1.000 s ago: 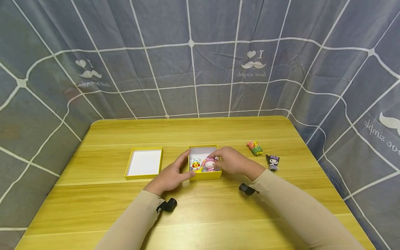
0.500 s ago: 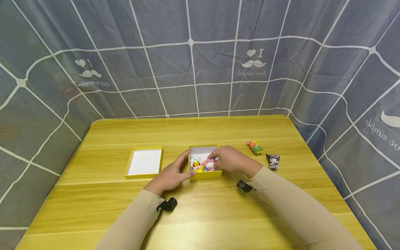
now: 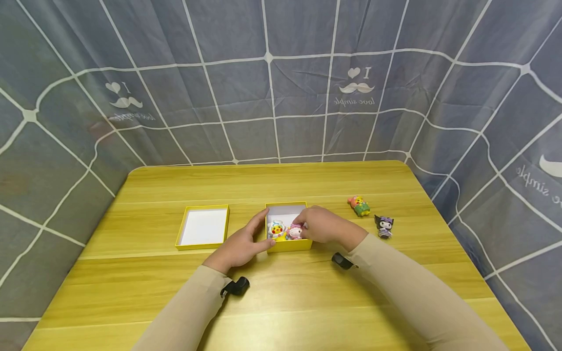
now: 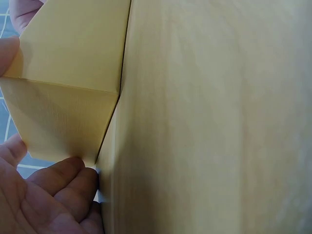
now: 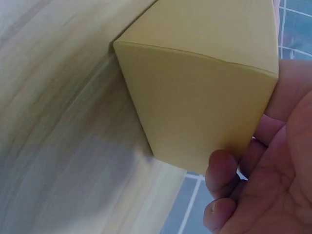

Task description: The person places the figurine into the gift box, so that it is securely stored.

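Observation:
An uncovered yellow box [image 3: 289, 246] stands mid-table in the head view, with two toy figurines inside. My left hand [image 3: 239, 249] holds the box at its left side, thumb at the front wall and fingers along the side. In the left wrist view, fingertips touch the box's side wall [image 4: 58, 119]. My right hand [image 3: 326, 225] reaches over the right rim and pinches the pink-and-white figurine [image 3: 294, 231]. Beside it sits a yellow figurine in a white hood [image 3: 276, 229]. The right wrist view shows the box's outer wall [image 5: 190, 105] and curled fingers; the figurines are hidden there.
A shallow yellow lid [image 3: 203, 227] lies left of the box, white inside up. To the right lie a pink-and-green figurine [image 3: 359, 206] and a black-and-purple one [image 3: 384, 226]. A grey checked curtain [image 3: 237, 87] surrounds the wooden table [image 3: 281, 302].
The pink-and-white figurine has tilted and turned slightly in the box under my right fingers. My right hand has shifted a little to the left. My left hand stays put.

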Tool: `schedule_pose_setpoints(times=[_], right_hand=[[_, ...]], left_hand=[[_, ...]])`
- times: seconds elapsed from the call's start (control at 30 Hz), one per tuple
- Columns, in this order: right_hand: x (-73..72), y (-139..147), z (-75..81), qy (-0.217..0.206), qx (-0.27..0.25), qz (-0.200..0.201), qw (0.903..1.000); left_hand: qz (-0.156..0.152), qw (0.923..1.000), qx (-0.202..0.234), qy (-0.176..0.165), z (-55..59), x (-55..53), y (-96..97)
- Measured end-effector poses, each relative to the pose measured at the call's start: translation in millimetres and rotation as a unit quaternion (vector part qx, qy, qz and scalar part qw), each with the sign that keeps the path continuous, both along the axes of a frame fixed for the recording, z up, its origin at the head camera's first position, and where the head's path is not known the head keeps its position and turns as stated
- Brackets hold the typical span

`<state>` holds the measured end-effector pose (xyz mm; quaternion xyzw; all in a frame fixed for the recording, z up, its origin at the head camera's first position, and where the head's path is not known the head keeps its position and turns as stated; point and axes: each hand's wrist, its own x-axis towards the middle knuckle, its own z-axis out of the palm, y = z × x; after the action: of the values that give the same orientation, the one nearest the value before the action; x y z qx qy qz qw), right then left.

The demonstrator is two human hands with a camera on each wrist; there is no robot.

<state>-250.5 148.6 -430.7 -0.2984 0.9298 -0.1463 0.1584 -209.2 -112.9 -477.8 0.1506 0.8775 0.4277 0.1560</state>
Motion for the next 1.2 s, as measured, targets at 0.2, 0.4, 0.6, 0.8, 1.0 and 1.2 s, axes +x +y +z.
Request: schedule_pose_setpoints(times=[0.2,0.4,0.6,0.8,1.0,1.2], right_hand=[[-1.3,0.1,-0.5,-0.008,-0.001,-0.009,0.9999],[0.1,-0.8,0.6,-0.007,0.006,-0.014,0.9999],[0.6,-2.9,1.7,-0.011,0.010,-0.015,0.9998],[1.0,-3.1,1.3,-0.022,-0.002,-0.030,0.9993],[1.2,-2.9,1.5,-0.030,-0.013,-0.037,0.9988],[0.9,-2.3,0.0,-0.033,-0.016,-0.040,0.9985]], left_hand=[[0.000,1.0000,0.002,-0.002,-1.0,-0.5,0.2],[0.002,1.0000,0.004,-0.003,-0.3,-0.4,0.4],[0.004,1.0000,0.004,-0.002,-1.9,-0.9,0.0],[0.004,0.9999,0.007,-0.007,-1.9,-0.7,0.0],[0.002,0.9999,0.012,-0.007,-2.1,-1.0,-0.1],[-0.001,0.9999,0.016,-0.006,-2.1,-0.9,-0.5]])
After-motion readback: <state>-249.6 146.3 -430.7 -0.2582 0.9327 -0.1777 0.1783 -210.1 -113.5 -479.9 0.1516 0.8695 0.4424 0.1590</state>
